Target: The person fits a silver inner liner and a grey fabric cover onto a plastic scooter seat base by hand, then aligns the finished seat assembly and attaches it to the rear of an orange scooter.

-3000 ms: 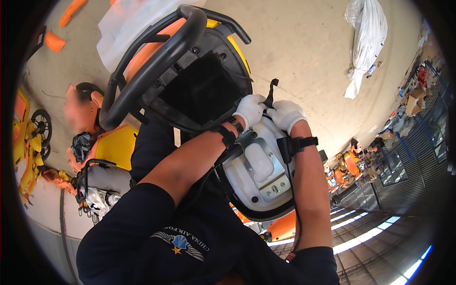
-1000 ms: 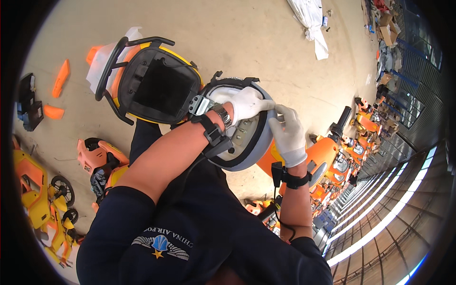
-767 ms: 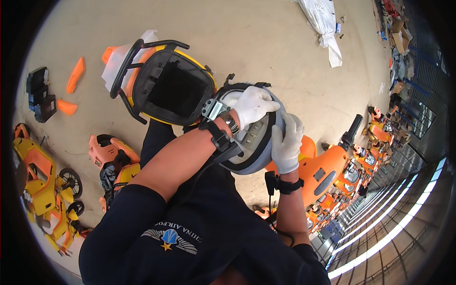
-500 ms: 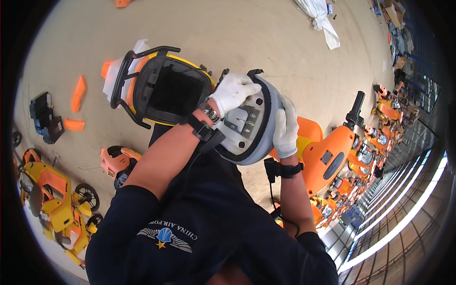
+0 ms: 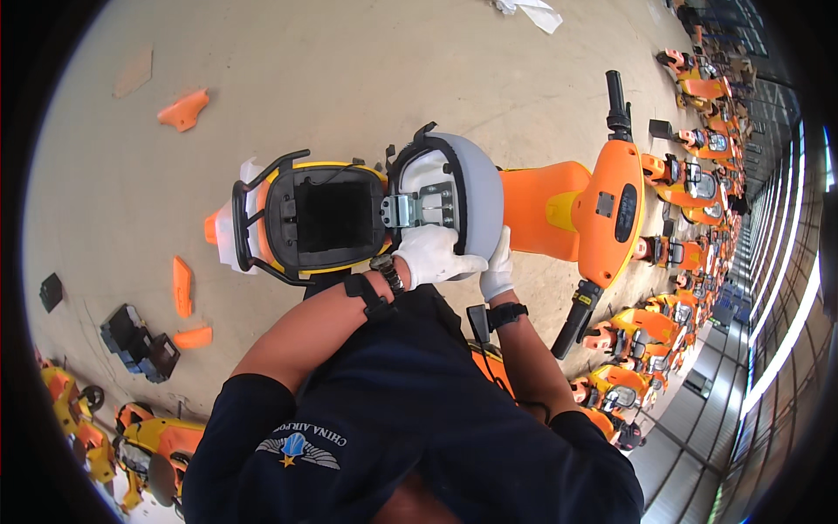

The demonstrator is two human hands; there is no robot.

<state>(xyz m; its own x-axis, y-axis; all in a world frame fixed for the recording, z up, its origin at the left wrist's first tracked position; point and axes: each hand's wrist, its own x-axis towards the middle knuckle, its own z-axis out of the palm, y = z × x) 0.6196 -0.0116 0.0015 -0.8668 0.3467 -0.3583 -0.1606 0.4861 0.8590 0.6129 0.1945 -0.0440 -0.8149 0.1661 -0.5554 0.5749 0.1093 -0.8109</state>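
A grey scooter seat (image 5: pixel 479 188) stands tipped up, its pale underside and black rim facing left. My left hand (image 5: pixel 434 254), in a white glove, has its fingers curled at the near end of the underside, its thumb side reaching across the rim. My right hand (image 5: pixel 498 266), also gloved, holds the seat's near outer side, with its fingers partly hidden. A metal hinge bracket (image 5: pixel 401 211) sits between the seat's underside and the black storage bucket (image 5: pixel 336 214), which is uncovered. The seat belongs with an orange and yellow scooter (image 5: pixel 543 208).
Handlebars (image 5: pixel 618 118) rise at the scooter's right end, and a black rack (image 5: pixel 246 214) rings its left end. Orange panels (image 5: pixel 182 286) and an open black toolbox (image 5: pixel 140 342) lie on the floor at left. More scooters (image 5: pixel 690 253) line the right side.
My left hand has moved from the middle of the seat's underside to its near end, uncovering the hinge bracket. My right hand has moved down the seat's outer side. The whole view has shifted.
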